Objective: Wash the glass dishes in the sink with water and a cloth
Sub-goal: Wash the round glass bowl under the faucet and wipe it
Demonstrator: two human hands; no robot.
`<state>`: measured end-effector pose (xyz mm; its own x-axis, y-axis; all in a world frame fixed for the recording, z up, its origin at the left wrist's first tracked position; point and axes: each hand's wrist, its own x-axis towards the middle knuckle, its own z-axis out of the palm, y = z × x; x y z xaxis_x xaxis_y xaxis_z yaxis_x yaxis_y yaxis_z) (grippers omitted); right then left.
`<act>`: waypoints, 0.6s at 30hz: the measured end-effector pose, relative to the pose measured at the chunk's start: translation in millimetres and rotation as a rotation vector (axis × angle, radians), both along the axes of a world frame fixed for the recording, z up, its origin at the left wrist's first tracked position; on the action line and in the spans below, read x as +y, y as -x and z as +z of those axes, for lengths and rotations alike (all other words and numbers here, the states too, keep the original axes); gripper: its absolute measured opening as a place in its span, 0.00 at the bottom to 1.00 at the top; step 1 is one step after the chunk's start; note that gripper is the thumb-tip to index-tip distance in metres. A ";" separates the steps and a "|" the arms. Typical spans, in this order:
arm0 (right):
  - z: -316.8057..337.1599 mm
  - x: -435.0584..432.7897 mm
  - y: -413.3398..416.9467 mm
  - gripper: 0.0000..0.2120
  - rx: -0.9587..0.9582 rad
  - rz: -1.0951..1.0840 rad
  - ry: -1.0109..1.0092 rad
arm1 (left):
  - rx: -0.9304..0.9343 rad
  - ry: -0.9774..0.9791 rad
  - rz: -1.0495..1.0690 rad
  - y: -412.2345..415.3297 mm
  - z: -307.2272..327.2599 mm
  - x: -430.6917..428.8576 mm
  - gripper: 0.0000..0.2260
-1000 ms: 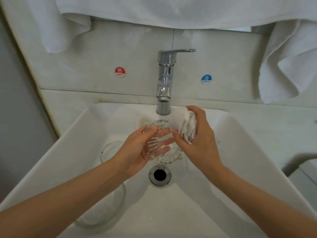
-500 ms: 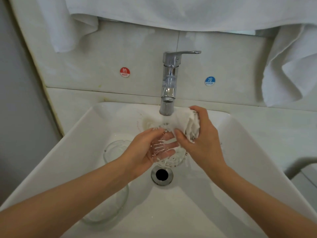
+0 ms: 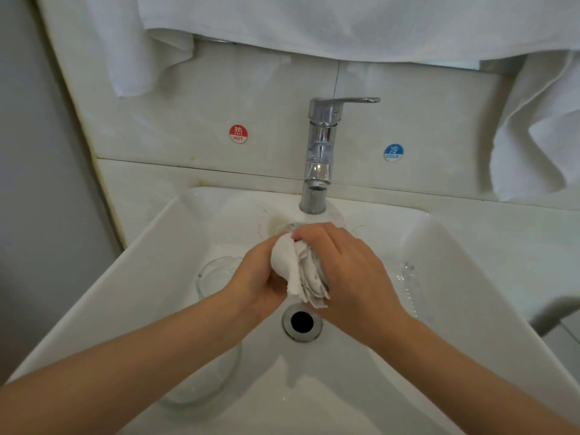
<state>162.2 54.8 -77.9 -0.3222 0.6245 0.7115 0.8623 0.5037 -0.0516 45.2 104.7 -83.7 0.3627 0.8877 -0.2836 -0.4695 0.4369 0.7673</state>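
Far left in the sink (image 3: 131, 277): big glass bowl (image 3: 216, 368), upright, partly under my left forearm, nothing touching its rim. Left grip (image 3: 260, 279) cups in from the left, its fingers hidden behind the cloth (image 3: 295, 271), so I can't tell what it holds. The cloth is white, bunched and wedged between both grips. Just behind it is the small glass dish (image 3: 289, 227); only a sliver of rim shows, under the faucet (image 3: 317, 171). Right grip (image 3: 348, 271) is clenched over the cloth from the right, knuckles up. Drain (image 3: 302, 321) is just below both grips.

Key relation: the dish lies left of and beneath the right grip, on the left palm's side, so wiping goes leftward into it. Left grip is nearer the big bowl. My read: mid-scrub, bowl not yet washed.
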 end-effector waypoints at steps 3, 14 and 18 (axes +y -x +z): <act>9.5 -4.8 -8.8 0.25 -0.003 -0.008 0.015 | -0.075 -0.023 -0.032 3.9 2.4 5.9 0.15; 9.2 1.2 -10.0 0.23 0.001 0.064 -0.037 | -0.102 -0.043 -0.057 2.3 9.4 -2.4 0.12; 6.7 4.9 -26.4 0.23 0.035 0.044 -0.027 | -0.242 -0.012 0.055 10.6 13.9 11.5 0.13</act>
<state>188.6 59.7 -71.2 -0.3238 0.5906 0.7392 0.8373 0.5426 -0.0668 34.6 116.2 -69.9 0.3696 0.9108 -0.1840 -0.6633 0.3973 0.6342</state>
